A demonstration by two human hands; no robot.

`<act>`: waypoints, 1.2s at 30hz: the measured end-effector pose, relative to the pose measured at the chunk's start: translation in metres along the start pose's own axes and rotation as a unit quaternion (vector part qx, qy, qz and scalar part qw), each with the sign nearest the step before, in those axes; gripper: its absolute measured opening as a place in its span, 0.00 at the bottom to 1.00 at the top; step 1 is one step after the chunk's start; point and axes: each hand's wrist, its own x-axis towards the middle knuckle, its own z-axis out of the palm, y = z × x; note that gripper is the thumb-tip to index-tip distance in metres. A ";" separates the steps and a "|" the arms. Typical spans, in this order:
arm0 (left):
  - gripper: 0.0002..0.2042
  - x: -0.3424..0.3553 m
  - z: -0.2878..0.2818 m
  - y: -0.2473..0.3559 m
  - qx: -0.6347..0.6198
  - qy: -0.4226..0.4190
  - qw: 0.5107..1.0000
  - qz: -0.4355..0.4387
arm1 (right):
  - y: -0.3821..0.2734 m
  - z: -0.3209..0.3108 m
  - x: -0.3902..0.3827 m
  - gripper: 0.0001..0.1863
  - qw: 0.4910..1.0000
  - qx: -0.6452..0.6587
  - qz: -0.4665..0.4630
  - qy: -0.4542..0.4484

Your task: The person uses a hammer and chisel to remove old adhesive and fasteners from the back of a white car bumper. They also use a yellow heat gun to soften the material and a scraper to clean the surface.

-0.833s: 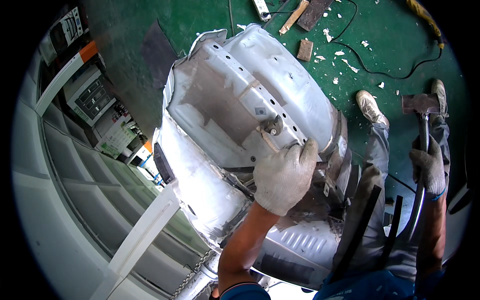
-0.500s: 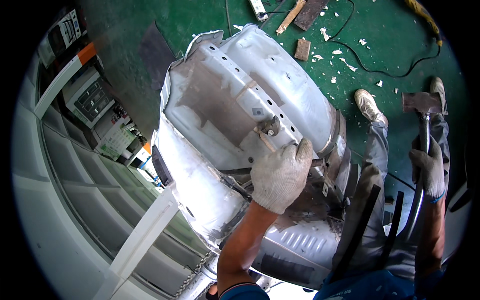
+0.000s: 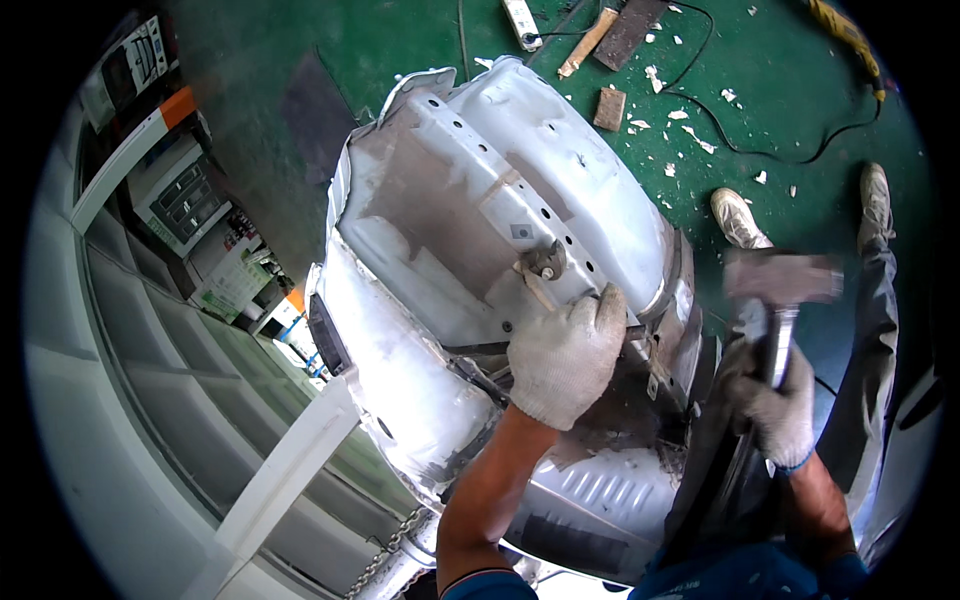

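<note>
My left hand (image 3: 563,362), in a knitted work glove, is closed over the inner edge of a grey car body section (image 3: 405,245). A pale stick-like piece (image 3: 538,290) runs from near its fingers to a rusty round metal part (image 3: 545,262) on the panel's perforated rail. What the fingers grip is hidden under the glove. To the right, my right hand (image 3: 780,405), also gloved, is wrapped round the metal shaft of a sledgehammer (image 3: 782,278). The blurred hammer head is raised beside the car part, apart from it.
On the green floor lie a wooden block (image 3: 609,108), a dark board (image 3: 630,32), a wooden-handled tool (image 3: 588,43), a power strip (image 3: 522,24), a yellow corded tool (image 3: 845,35) and white scraps. A chain (image 3: 385,555) hangs at the lower left, near a white frame (image 3: 290,465).
My right hand has swung the sledgehammer left and down in the picture, nearer the car part. My left hand stays at nearly the same spot, still closed.
</note>
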 end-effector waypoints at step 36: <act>0.13 0.006 -0.006 -0.006 0.072 -0.029 0.997 0.026 | -0.003 -0.059 0.008 0.15 0.980 0.005 -0.138 0.145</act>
